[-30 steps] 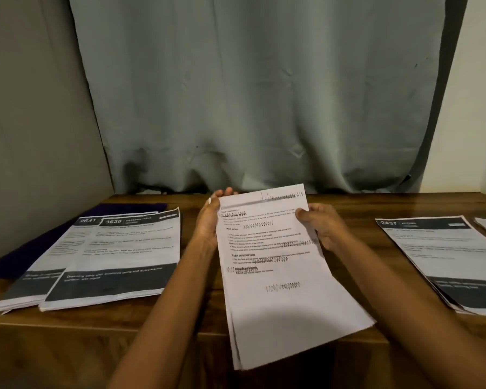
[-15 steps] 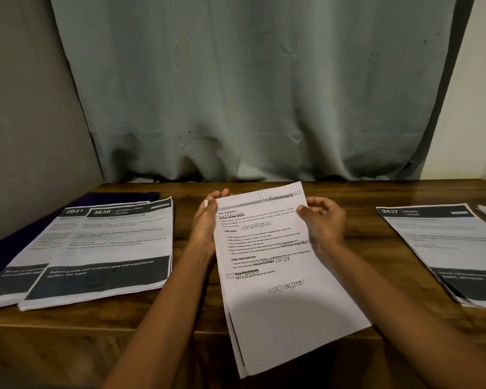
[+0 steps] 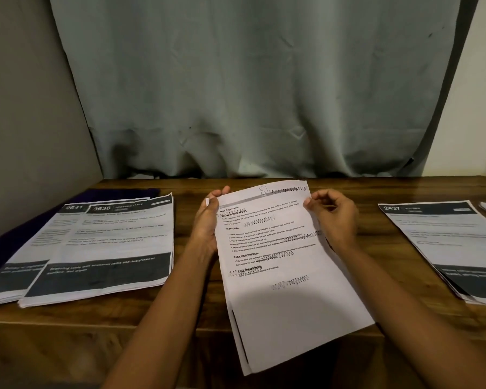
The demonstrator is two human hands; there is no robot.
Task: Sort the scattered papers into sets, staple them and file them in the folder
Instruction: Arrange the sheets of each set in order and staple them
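— Sheaf [image 3: 289, 282] in the grip?
— White, printed, pen-scribbled; held at both upper edges, tilted, bottom sheets fanned.
— Left of the grip?
— Stack 3638 [image 3: 104, 248] overlapping stack 2641 [image 3: 28, 265], dark-banded, both flat; purple folder [image 3: 11, 242] beyond them.
— Right?
— Stack 2437 [image 3: 443, 242], flat, well apart.

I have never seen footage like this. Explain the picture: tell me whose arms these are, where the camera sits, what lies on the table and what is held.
No machine here: a person works with bare hands, and one camera worn on the head looks down at them. The left hand and right hand grip the upper edges of a sheaf of papers, printed and scribbled over. On the wooden table, to the left, lie two overlapping piles headed 2641 and 3638, over something dark purple, perhaps the folder. To the right lies a pile headed 2437.
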